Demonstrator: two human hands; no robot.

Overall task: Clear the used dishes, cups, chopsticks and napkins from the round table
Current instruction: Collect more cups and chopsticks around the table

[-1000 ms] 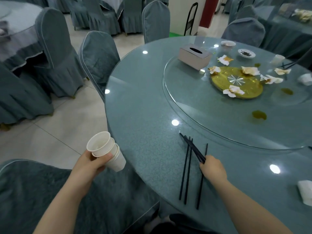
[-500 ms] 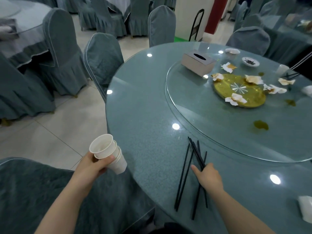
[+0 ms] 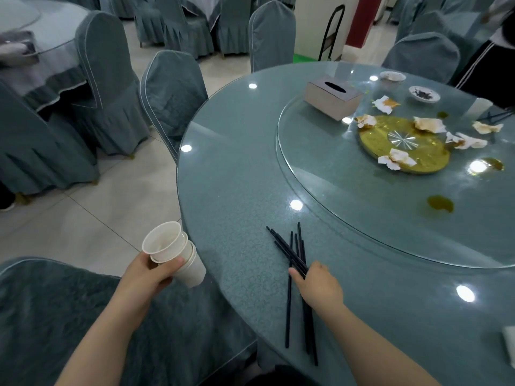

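Note:
My left hand (image 3: 152, 275) grips a stack of white paper cups (image 3: 174, 253), tilted, just off the left edge of the round glass-topped table (image 3: 231, 190). Several black chopsticks (image 3: 295, 263) lie bunched on the table's near side. My right hand (image 3: 319, 285) rests over them with fingers curled round the bundle and the thumb stretched out left. Crumpled stained napkins (image 3: 397, 160) lie scattered on the glass turntable (image 3: 348, 196) round its gold centre. Two small dishes (image 3: 423, 93) and a white cup (image 3: 479, 107) sit at the far side.
A tissue box (image 3: 333, 96) stands on the turntable. Sauce spills (image 3: 440, 204) mark the glass. Covered chairs (image 3: 172, 93) ring the table, one (image 3: 69, 316) right below my left arm. A white napkin (image 3: 508, 344) lies at the right edge. A person (image 3: 490, 57) stands at far right.
My right hand has gathered the spread chopsticks into a tighter bundle and curled round them. The cups in my left hand have stayed beside the table edge.

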